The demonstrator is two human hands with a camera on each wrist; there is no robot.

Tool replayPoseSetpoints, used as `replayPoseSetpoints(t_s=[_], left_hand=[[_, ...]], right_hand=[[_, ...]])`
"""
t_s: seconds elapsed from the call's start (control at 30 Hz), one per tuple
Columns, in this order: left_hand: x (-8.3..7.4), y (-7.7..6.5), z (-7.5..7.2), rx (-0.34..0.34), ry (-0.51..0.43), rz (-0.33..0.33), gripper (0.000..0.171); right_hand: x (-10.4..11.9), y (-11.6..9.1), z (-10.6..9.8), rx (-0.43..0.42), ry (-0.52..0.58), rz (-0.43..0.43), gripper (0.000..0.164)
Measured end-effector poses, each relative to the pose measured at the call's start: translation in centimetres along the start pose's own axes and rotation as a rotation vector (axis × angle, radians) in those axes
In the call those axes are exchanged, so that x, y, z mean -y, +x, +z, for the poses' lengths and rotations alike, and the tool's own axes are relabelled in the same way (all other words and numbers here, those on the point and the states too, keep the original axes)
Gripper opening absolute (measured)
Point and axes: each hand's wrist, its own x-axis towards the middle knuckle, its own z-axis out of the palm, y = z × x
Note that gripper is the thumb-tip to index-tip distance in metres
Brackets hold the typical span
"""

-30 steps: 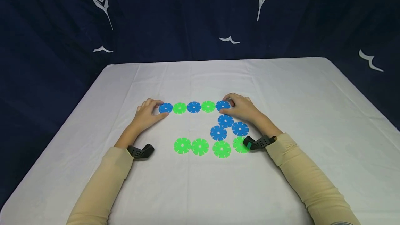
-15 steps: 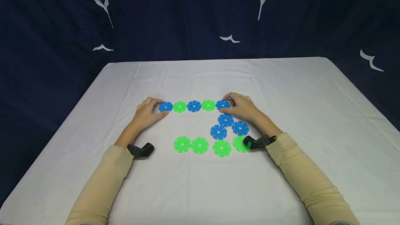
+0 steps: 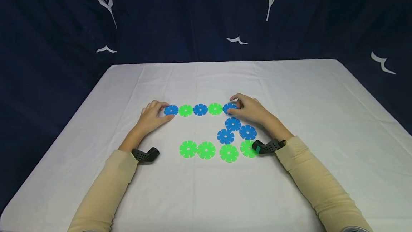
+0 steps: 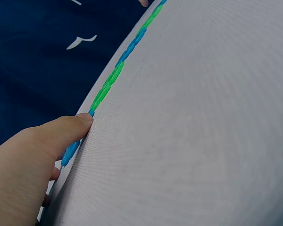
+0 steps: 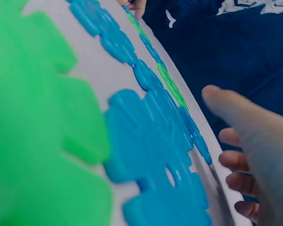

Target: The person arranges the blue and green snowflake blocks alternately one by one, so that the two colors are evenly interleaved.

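In the head view, a straight row of notched plastic snowflake discs lies flat on the white table: blue point(image 3: 171, 110), green point(image 3: 185, 110), blue point(image 3: 200, 109), green point(image 3: 215, 109), blue point(image 3: 229, 107). My left hand point(image 3: 149, 119) pinches the row's left blue disc between thumb and fingers; the left wrist view has the thumb point(image 4: 75, 123) against its near edge. At the opposite end, my right hand point(image 3: 252, 111) hovers over the last blue disc, partly hiding it. The right wrist view shows that hand's thumb point(image 5: 221, 99) raised and apart from the discs, fingers loosely bent.
Nearer me, below the row's right end, lie three loose blue discs point(image 3: 233, 124). Several green discs point(image 3: 206, 150) form a lower line, the rightmost point(image 3: 247, 149) partly under the right wrist's black camera point(image 3: 268, 146). A dark blue patterned curtain point(image 3: 193, 17) hangs behind the table.
My right thumb and fingers have come up off the right-end blue disc, which they gripped before. The left hand and the row stay in place.
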Motion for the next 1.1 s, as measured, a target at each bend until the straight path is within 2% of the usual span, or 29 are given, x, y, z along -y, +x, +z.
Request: replayPoseSetpoints(t_s=[0.13,0.27,0.43,0.63,0.8,1.1], left_hand=[[0.1,0.0,0.1,-0.004,0.002,0.0,0.057],[0.0,0.0,0.0,0.001,0.004,-0.002,0.057],[0.0,0.0,0.0,0.004,0.012,-0.003,0.057],[-0.1,0.0,0.1,-0.001,0.011,-0.005,0.057],[-0.2,0.0,0.0,0.002,0.016,-0.008,0.057],[-0.2,-0.1,0.0,0.008,0.015,-0.009,0.057]], right_hand=[[1.4,-0.1,-0.4,0.006,-0.005,-0.041,0.054],[3.3,-0.5,-0.2,0.02,0.011,-0.123,0.051],[6.0,-1.3,1.3,0.06,0.045,-0.21,0.049],[8.9,-2.8,3.6,0.133,-0.008,-0.289,0.048],[10.5,-3.9,5.0,0.185,-0.042,-0.313,0.046],[11.3,-5.1,6.9,0.189,-0.122,-0.324,0.051]])
